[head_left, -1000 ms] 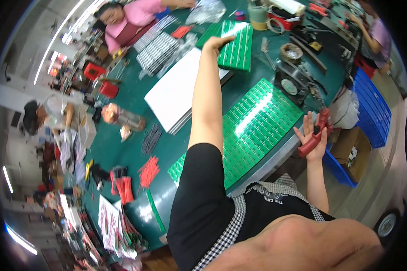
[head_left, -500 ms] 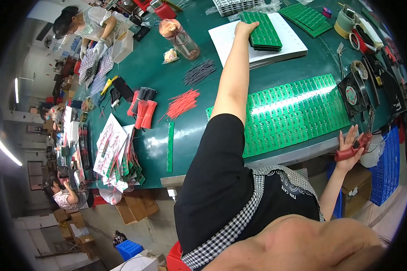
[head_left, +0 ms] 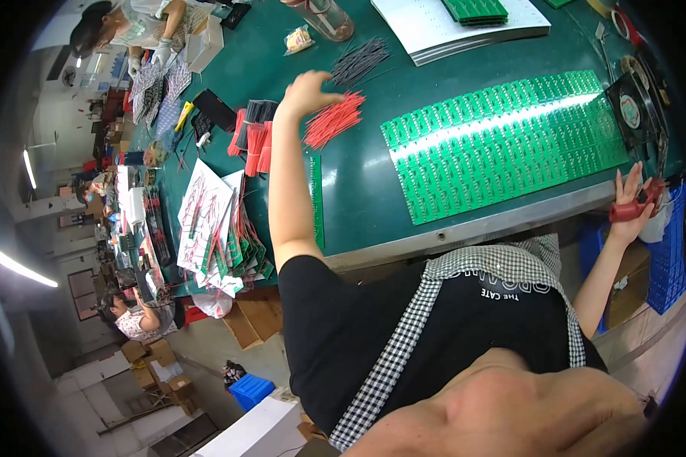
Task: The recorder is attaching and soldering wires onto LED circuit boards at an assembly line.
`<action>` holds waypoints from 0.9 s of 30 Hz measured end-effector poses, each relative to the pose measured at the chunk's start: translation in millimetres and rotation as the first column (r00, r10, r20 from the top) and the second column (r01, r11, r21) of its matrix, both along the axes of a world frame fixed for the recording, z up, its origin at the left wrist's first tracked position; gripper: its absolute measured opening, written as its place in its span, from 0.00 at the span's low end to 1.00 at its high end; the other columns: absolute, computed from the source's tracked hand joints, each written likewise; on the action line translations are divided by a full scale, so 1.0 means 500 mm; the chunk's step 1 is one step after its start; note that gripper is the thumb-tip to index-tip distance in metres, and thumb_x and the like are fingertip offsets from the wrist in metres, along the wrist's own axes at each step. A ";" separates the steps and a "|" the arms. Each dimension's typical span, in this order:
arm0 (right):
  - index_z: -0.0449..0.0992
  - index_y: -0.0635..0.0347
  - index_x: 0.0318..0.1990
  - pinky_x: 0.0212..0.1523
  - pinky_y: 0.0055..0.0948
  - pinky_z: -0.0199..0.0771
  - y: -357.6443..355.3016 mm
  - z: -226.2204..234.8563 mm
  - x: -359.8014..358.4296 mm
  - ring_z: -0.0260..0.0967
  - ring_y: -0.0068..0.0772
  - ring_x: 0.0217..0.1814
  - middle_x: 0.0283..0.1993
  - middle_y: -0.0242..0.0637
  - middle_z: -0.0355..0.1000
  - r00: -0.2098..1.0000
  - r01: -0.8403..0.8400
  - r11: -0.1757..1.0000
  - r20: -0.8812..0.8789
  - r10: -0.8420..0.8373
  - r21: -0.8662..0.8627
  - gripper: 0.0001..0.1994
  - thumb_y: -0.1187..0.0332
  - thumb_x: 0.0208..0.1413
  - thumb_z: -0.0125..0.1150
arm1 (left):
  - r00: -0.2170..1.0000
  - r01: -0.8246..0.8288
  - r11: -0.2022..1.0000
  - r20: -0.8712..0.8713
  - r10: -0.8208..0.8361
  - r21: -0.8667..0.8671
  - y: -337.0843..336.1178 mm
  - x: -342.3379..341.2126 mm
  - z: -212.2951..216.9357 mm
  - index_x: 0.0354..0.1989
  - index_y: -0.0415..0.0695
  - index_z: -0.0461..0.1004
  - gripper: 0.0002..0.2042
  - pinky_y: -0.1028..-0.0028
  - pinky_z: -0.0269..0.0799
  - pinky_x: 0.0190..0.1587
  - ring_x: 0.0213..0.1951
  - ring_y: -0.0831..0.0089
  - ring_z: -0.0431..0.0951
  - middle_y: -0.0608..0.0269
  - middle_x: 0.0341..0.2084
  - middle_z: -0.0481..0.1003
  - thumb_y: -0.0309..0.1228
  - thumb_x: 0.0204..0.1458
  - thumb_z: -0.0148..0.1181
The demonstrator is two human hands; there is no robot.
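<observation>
My left hand [head_left: 309, 93], fingers apart and holding nothing I can see, hovers at the left edge of a loose pile of short red wires [head_left: 335, 120]. A pile of dark wires [head_left: 360, 61] lies just beyond it. My right hand [head_left: 631, 207] holds a red-handled soldering gun [head_left: 634, 206] at the table's front right edge; some fingers stretch out past the handle. Between my hands, green circuit board panels [head_left: 503, 148] lie side by side in a wide block. Partly behind my left forearm lies a narrow green board strip [head_left: 318, 202].
Bundled red and black wires [head_left: 258, 141] and a heap of wired boards on white sheets [head_left: 206, 221] are on the left. A green board stack [head_left: 476, 11] rests on a white slab [head_left: 427, 38]. A black fan [head_left: 631, 113] stands right. A co-worker [head_left: 122, 30] sits far left.
My left hand has left the green board stack and moved left and nearer, to the red wires. My right hand keeps the soldering gun. The whole view has shifted.
</observation>
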State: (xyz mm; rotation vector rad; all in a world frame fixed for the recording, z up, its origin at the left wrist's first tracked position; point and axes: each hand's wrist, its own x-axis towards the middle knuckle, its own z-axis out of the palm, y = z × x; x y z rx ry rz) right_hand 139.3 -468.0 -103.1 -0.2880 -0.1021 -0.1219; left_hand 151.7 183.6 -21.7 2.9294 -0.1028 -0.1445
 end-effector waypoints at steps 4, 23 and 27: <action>0.54 0.56 0.59 0.66 0.57 0.23 -0.014 0.007 -0.011 0.32 0.48 0.70 0.68 0.52 0.33 0.997 0.072 0.997 0.001 -0.072 -0.035 0.33 0.75 0.42 0.61 | 0.998 -0.008 0.999 0.064 0.005 0.046 -0.018 -0.054 -0.060 0.46 0.42 0.69 0.27 0.65 0.66 0.45 0.44 0.58 0.70 0.56 0.39 0.70 0.42 0.36 0.66; 0.47 0.56 0.62 0.66 0.56 0.25 0.011 0.020 -0.018 0.30 0.46 0.70 0.68 0.50 0.34 0.999 0.049 0.991 -0.015 -0.051 -0.129 0.36 0.73 0.45 0.60 | 0.977 -0.057 0.985 0.193 0.089 -0.163 -0.035 -0.082 -0.032 0.32 0.40 0.76 0.08 0.68 0.69 0.35 0.30 0.58 0.76 0.53 0.26 0.75 0.29 0.45 0.55; 0.46 0.57 0.62 0.67 0.55 0.26 -0.026 0.002 -0.010 0.32 0.46 0.70 0.68 0.51 0.34 1.000 0.020 0.991 -0.013 -0.022 -0.129 0.39 0.73 0.43 0.62 | 0.950 -0.068 0.912 0.253 0.183 -0.404 -0.035 -0.075 -0.023 0.36 0.39 0.74 0.09 0.72 0.70 0.32 0.27 0.65 0.77 0.54 0.23 0.75 0.26 0.46 0.53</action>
